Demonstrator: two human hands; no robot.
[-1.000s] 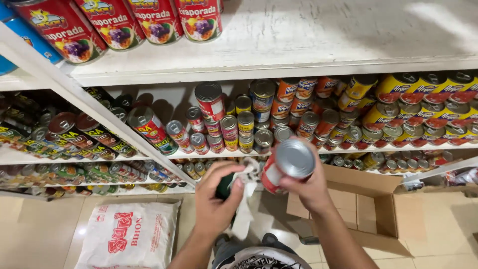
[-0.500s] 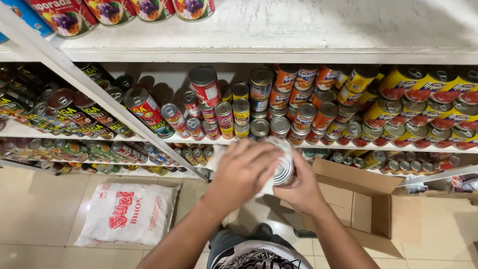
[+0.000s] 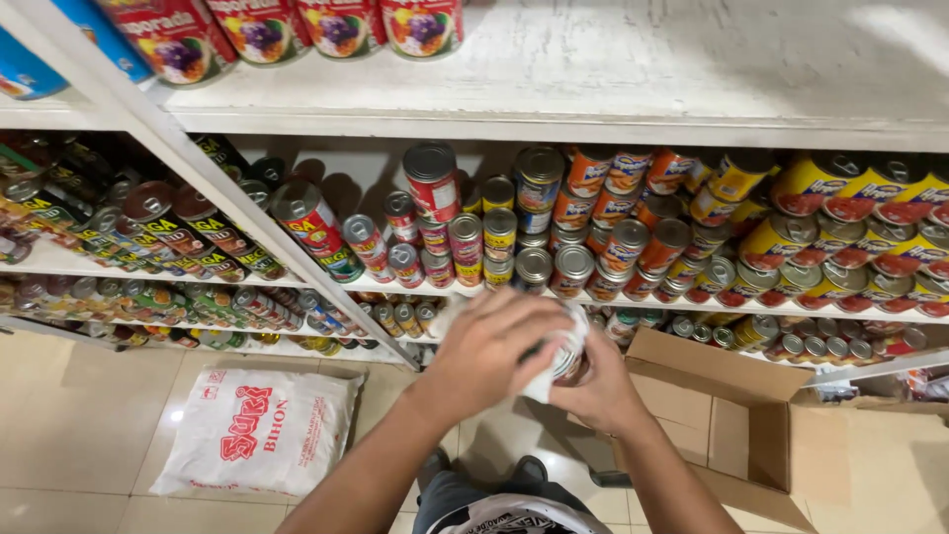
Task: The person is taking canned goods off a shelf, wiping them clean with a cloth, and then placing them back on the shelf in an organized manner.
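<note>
My right hand (image 3: pixel 599 398) grips a tin can (image 3: pixel 572 357) from below, in front of the shelves. My left hand (image 3: pixel 488 352) lies over the can's top and presses a white cloth (image 3: pixel 540 388) against it; only a strip of the cloth shows under the palm. Most of the can is hidden by both hands; just a bit of its metal end and red label shows. Both hands are at mid-frame, level with the lower shelf of stacked cans (image 3: pixel 514 237).
White shelves (image 3: pixel 613 94) hold many red, yellow and green tins. An open cardboard box (image 3: pixel 756 435) stands on the tiled floor at the right. A white printed sack (image 3: pixel 259 432) lies on the floor at the left. My knees show below.
A second ago my right hand held the can up alone, with my left hand beside it. Since then the left hand has come over the can with the cloth.
</note>
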